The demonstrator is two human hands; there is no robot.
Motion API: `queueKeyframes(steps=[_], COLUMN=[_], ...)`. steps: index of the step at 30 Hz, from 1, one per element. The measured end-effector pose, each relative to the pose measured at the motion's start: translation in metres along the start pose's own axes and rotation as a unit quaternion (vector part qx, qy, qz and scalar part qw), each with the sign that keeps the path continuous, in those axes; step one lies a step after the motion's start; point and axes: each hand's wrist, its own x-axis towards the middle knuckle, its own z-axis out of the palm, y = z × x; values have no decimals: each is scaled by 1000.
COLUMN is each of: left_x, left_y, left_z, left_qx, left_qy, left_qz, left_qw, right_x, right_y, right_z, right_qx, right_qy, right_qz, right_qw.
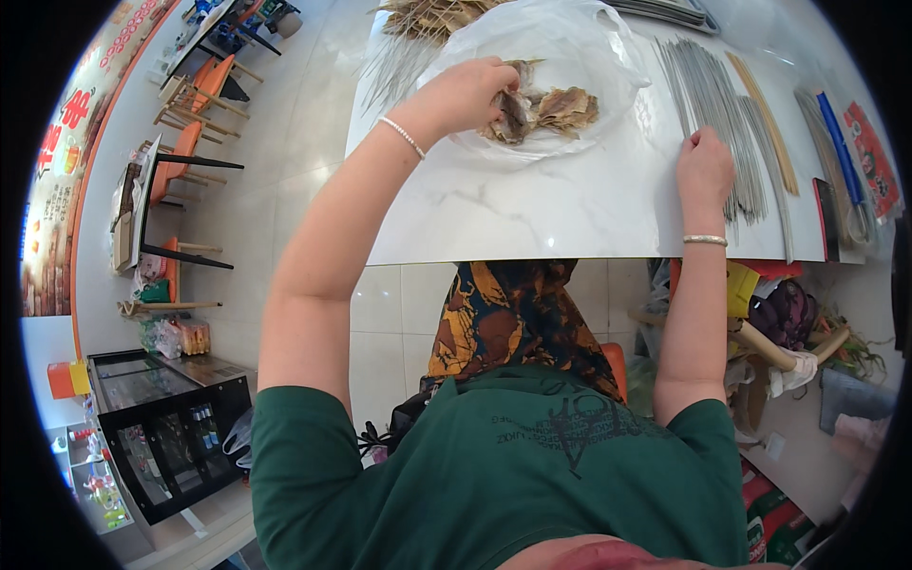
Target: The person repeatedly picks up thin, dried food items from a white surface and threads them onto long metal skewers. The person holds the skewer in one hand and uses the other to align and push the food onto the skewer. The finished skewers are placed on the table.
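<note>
My left hand (pixel 479 96) reaches into a white plastic bag (pixel 463 46) lying spread on the table, its fingers closed around a piece of dried fish (pixel 511 120). More flat, brown dried fish (pixel 568 109) lies on the bag beside it. At the right, my right hand (pixel 705 167) rests curled at the left edge of a bundle of thin metal skewers (pixel 712 92); whether a skewer is between its fingers cannot be told. At the table's far left, many dried fish pieces (pixel 434 20) are threaded on metal skewers (pixel 402 68).
The white marbled table (pixel 499 206) has its near edge against my lap. Right of the skewers lie wooden sticks (pixel 766 125), a black-and-red box (pixel 825 217), a blue-handled item (pixel 841 146) and a red packet (pixel 871 160). Metal trays (pixel 666 11) stand at the back.
</note>
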Motion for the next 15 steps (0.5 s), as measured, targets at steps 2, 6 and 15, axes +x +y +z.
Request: queueKeyframes(steps=[2,6,15], left_x=[8,17,11], left_y=[3,0,-15], left_z=[-10,-14,-5], left_qx=[22,77,33], left_qy=[-53,-92,-57], left_qz=[-11,-2,28], left_qw=[998,993,997], right_x=[0,-2,-3], right_y=[0,-3,2], right_z=[-2,0,15], right_qx=[-3,-10,8], right_qy=[-2,8,67], right_qz=[4,14,5], right_qw=[1000,1000,998])
